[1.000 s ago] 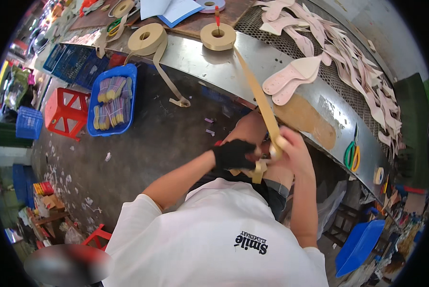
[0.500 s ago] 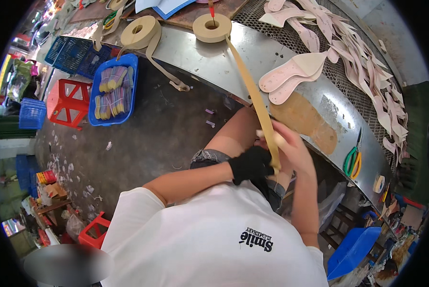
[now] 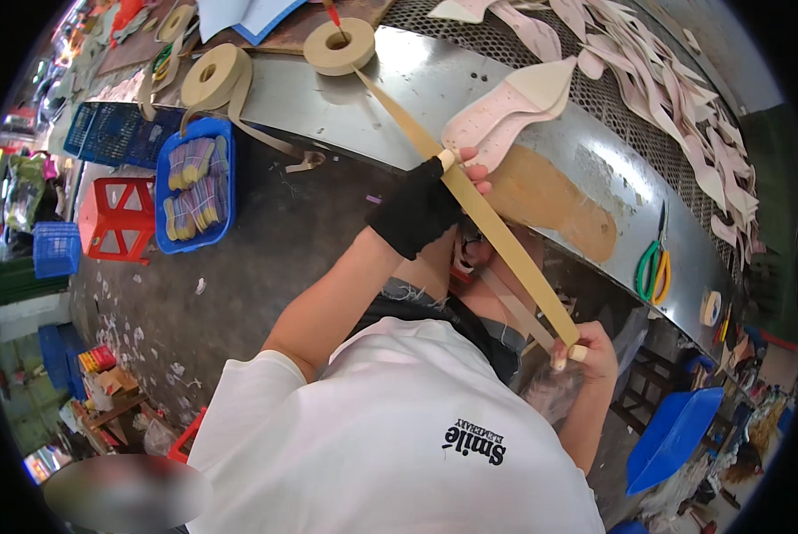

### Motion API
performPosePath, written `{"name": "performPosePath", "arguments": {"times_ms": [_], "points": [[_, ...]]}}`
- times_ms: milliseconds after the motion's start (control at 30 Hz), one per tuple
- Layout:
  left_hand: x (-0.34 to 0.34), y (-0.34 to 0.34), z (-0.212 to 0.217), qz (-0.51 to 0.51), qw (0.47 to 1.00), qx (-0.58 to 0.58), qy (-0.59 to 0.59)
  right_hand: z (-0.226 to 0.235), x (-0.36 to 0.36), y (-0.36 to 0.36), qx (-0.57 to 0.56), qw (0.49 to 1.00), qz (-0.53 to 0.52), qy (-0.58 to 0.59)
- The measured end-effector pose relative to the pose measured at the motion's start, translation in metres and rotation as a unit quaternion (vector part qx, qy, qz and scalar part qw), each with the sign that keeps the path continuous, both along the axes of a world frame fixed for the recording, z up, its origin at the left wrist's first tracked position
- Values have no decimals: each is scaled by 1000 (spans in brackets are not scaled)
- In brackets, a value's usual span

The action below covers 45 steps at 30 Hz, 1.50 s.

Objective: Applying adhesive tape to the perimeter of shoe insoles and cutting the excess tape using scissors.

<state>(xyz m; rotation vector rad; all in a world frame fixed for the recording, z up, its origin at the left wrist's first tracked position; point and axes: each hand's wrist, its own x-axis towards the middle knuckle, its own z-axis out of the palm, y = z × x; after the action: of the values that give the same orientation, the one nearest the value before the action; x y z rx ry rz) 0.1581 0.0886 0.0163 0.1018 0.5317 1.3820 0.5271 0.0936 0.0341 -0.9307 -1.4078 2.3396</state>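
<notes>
A tan tape strip (image 3: 512,245) runs taut and slanting from a tape roll (image 3: 344,62) on the metal table, past my left hand and down to my right. My left hand (image 3: 419,206), in a black fingerless glove, pinches the strip near the table's edge. Low on the right, my right hand (image 3: 588,352) is closed on the strip, and a loose length hangs back from it toward my lap. Pale covers sit on some fingertips of both hands. Just beyond my left hand lie pink, insole-shaped pieces (image 3: 497,111).
Green-and-yellow-handled scissors (image 3: 654,271) lie on the metal table (image 3: 417,116) near a brown patch (image 3: 550,206). More pink pieces (image 3: 675,125) pile on the mesh. Another tape roll (image 3: 208,76) sits at left. A blue basket (image 3: 230,191) of bundled pieces stands beside a red stool (image 3: 114,218).
My hands have moved apart: the left up toward the roll, the right down and to the right. The tape is now stretched between them. The view has shifted slightly.
</notes>
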Motion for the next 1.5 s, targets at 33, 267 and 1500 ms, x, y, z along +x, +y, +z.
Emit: {"name": "performPosePath", "arguments": {"times_ms": [33, 267, 1500], "points": [[0, -1, 0, 23, 999, -26, 41, -1, 14, 1, -1, 1000, -19, -3], [14, -15, 13, -23, 1000, -8, -15, 0, 49, 8, 127, 955, -132, -234], [69, -17, 32, -236, 869, 48, 432, 42, -99, 40, 172, 967, -187, 26]]}}
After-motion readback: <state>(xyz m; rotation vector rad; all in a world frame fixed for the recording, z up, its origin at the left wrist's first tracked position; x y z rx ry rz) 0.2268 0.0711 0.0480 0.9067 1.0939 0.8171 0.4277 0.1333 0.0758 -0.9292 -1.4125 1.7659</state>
